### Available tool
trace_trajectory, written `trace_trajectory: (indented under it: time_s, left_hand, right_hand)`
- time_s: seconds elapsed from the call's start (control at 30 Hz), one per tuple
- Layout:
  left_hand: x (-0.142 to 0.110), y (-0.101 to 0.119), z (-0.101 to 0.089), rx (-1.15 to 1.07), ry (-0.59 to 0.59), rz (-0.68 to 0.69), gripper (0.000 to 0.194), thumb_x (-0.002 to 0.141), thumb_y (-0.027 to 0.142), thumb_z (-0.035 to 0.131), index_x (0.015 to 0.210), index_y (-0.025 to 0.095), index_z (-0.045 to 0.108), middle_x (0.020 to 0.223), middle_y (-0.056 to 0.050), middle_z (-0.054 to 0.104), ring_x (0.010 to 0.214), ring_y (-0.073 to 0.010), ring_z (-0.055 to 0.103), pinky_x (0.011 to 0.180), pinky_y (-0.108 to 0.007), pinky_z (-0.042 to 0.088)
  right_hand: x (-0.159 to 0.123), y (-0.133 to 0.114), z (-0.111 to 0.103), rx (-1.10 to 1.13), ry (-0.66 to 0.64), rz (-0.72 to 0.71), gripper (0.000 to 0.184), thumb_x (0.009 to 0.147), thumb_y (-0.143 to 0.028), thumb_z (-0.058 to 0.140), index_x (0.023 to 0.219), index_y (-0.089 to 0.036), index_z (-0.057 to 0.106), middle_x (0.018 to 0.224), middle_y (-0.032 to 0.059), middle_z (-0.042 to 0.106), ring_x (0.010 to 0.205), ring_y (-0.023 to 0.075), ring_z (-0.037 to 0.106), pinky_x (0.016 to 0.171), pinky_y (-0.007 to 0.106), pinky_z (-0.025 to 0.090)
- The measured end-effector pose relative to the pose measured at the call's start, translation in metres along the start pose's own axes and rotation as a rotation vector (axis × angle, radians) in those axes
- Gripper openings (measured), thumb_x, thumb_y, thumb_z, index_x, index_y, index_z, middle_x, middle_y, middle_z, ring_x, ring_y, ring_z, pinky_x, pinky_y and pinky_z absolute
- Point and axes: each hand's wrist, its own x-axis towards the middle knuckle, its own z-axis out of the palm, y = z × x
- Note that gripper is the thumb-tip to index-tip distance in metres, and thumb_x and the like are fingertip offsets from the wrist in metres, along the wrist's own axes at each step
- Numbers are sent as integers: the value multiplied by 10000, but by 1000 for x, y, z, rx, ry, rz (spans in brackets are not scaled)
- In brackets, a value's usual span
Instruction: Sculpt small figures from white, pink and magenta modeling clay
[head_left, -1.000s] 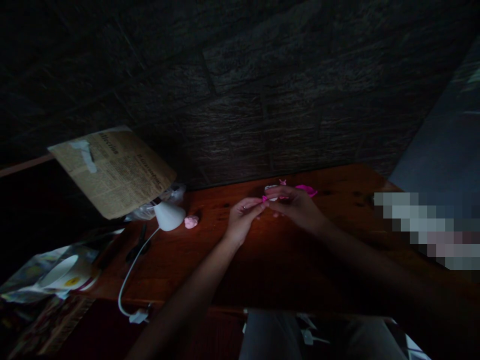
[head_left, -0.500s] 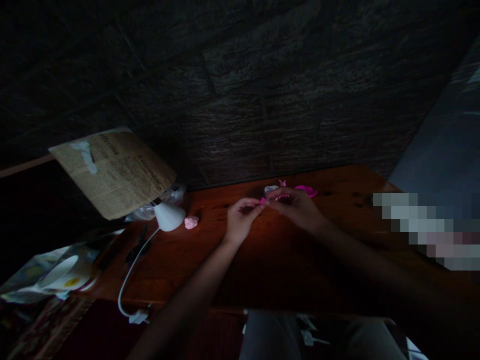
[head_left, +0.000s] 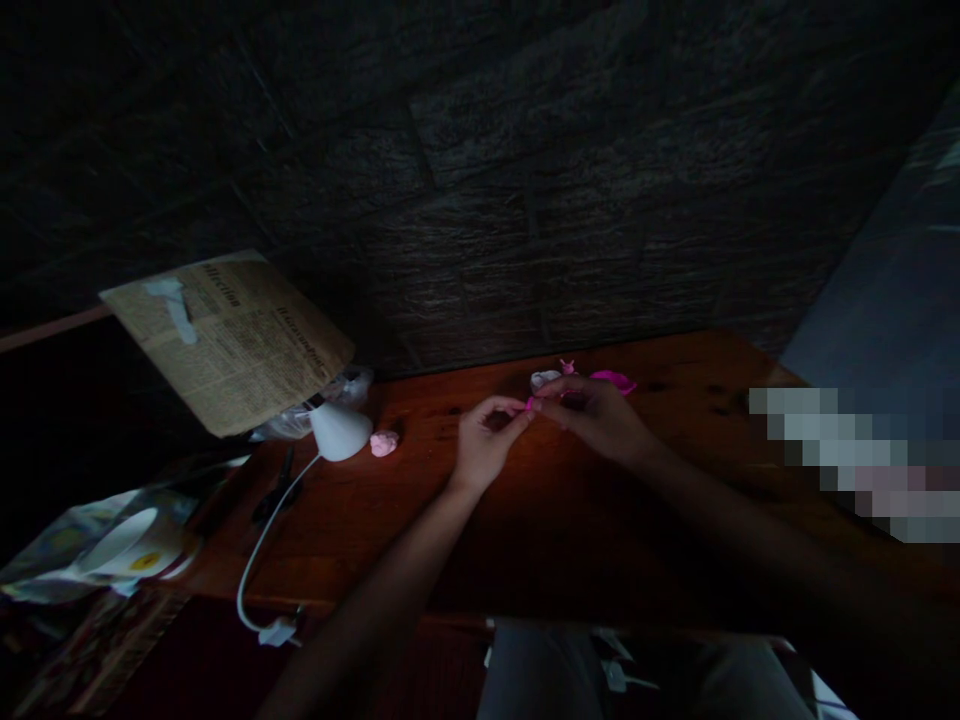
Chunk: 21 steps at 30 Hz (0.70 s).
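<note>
Between the fingertips of both hands is a small bright pink piece of modelling clay (head_left: 529,404). My left hand (head_left: 484,440) pinches it from the left, thumb and finger closed on it. From the other side my right hand (head_left: 600,415) pinches the same piece, partly covering what lies behind. Just beyond the hands are a whitish crumpled wrapper or bag (head_left: 543,380), a small pink figure (head_left: 568,367) with thin points on top, and a flat magenta lump (head_left: 613,382). A pale pink lump of clay (head_left: 384,443) rests farther left, beside the lamp base.
A lamp with a newspaper-print shade (head_left: 232,340) and white base (head_left: 339,432) stands on the wooden table (head_left: 420,530), its cord hanging over the front edge. Dark scissors (head_left: 279,490) lie nearby. A white cup or tub (head_left: 139,545) is at far left. A stone wall (head_left: 480,200) rises behind.
The pink piece looks smaller between the fingertips, which have come slightly closer together. Otherwise both hands hold nearly the same place; the whole view has shifted a little.
</note>
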Motion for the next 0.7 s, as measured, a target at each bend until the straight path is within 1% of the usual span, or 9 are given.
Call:
trace_trajectory:
  time_s: [0.1, 0.3, 0.37, 0.43, 0.5, 0.57, 0.6, 0.67, 0.7]
  left_hand:
    - [-1, 1, 0, 26, -5, 10, 128, 734, 274, 798, 790, 177, 735, 782, -25, 730, 733, -140, 647, 725, -274, 517]
    - [-1, 1, -3, 97, -10, 42, 93, 761, 271, 774, 799, 195, 737, 807, -28, 738, 725, -151, 646, 687, -277, 497]
    - [0, 0, -5, 124, -20, 65, 90, 775, 278, 761, 798, 195, 733, 811, -27, 739, 727, -152, 647, 686, -274, 492]
    - [-1, -1, -5, 157, -36, 93, 71, 783, 262, 747, 787, 194, 725, 814, -26, 740, 745, -154, 652, 693, -268, 489]
    - [-1, -3, -5, 191, -70, 118, 49, 786, 237, 734, 777, 193, 715, 819, -26, 741, 760, -157, 656, 696, -263, 485]
    - [-2, -4, -5, 228, -119, 132, 33, 791, 227, 725, 791, 196, 713, 825, -24, 742, 740, -152, 649, 686, -258, 483]
    - [-2, -4, -6, 251, -146, 133, 40, 792, 233, 728, 811, 200, 715, 833, -22, 742, 722, -147, 643, 679, -257, 484]
    - [1, -3, -10, 317, -191, 130, 106, 784, 258, 751, 875, 212, 723, 872, -27, 745, 722, -151, 642, 693, -266, 495]
    - [3, -2, -13, 361, -207, 125, 161, 772, 271, 769, 918, 218, 726, 917, -37, 747, 762, -164, 654, 729, -281, 507]
  right_hand:
    - [0, -1, -1, -34, -21, -7, 197, 817, -389, 696, 861, -204, 750, 839, 41, 755, 833, 209, 692, 786, 370, 533]
    - [-1, 0, -2, -81, -49, -34, 169, 844, -373, 662, 863, -229, 747, 872, 37, 753, 850, 209, 688, 793, 378, 536]
    - [-1, 2, 0, -78, -29, -15, 205, 818, -394, 694, 920, -223, 742, 925, 48, 752, 867, 211, 689, 775, 371, 546]
    - [-1, 4, 1, -52, -30, 24, 297, 777, -401, 739, 1008, -214, 731, 980, 65, 746, 858, 210, 691, 724, 350, 555]
    - [-1, 6, 0, -25, -114, 71, 325, 773, -394, 742, 1038, -207, 724, 974, 69, 742, 790, 195, 692, 660, 329, 555]
    - [0, 7, -3, -24, -227, 100, 260, 801, -375, 706, 992, -200, 728, 928, 61, 743, 723, 177, 687, 630, 318, 553]
    - [1, 8, -6, -40, -262, 105, 227, 810, -362, 690, 960, -195, 728, 891, 53, 744, 691, 171, 683, 626, 317, 553]
    - [2, 9, -11, -110, -285, 100, 183, 817, -323, 670, 927, -188, 728, 829, 41, 747, 668, 169, 683, 650, 324, 555]
    - [3, 10, -14, -161, -285, 92, 160, 814, -296, 667, 911, -186, 731, 812, 41, 751, 675, 174, 689, 671, 331, 556]
